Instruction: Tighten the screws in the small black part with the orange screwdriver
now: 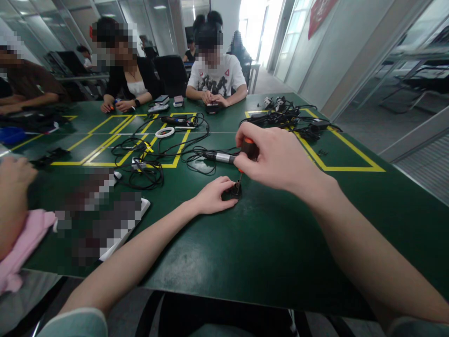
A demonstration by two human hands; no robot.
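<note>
My right hand (277,154) grips a screwdriver (249,148) by its dark handle with orange ends. Its thin shaft points down at a small dark part (236,191) on the green table. Fingers and thumb of my left hand (215,195) are closed around that part, holding it against the tabletop. The part's exact kind is too small and partly covered to make out. Just beyond my hands lies a silver and black pen-shaped tool (220,157) with a cable, close behind the screwdriver.
The green table (196,252) carries yellow tape outlines. Black cables (136,175) and a white ring (164,132) lie left of centre. More cables with adapters (284,112) are heaped at the back right, near small loose pieces (322,152). Two blurred-out phones lie left; co-workers sit around.
</note>
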